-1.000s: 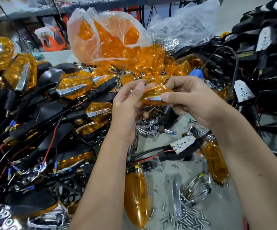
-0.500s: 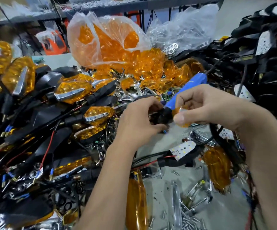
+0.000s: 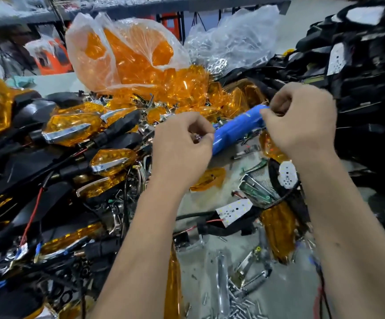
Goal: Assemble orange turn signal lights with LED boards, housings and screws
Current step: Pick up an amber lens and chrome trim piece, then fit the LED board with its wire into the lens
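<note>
Your fingers point(image 3: 200, 132) on the left hand point(image 3: 182, 146) are curled tight, pinching something tiny. The right hand point(image 3: 302, 118) grips the blue screwdriver point(image 3: 237, 127) above the tabletop point(image 3: 210, 203); loose screws point(image 3: 239, 305) lie nearest, the bag of orange lenses point(image 3: 129, 56) behind.

bench point(image 3: 276, 293): screws point(image 3: 237, 307), lenses point(image 3: 206, 179)

Bare bench point(image 3: 219, 199) between signal pile point(image 3: 55, 180) and black housings point(image 3: 368, 93)
</note>
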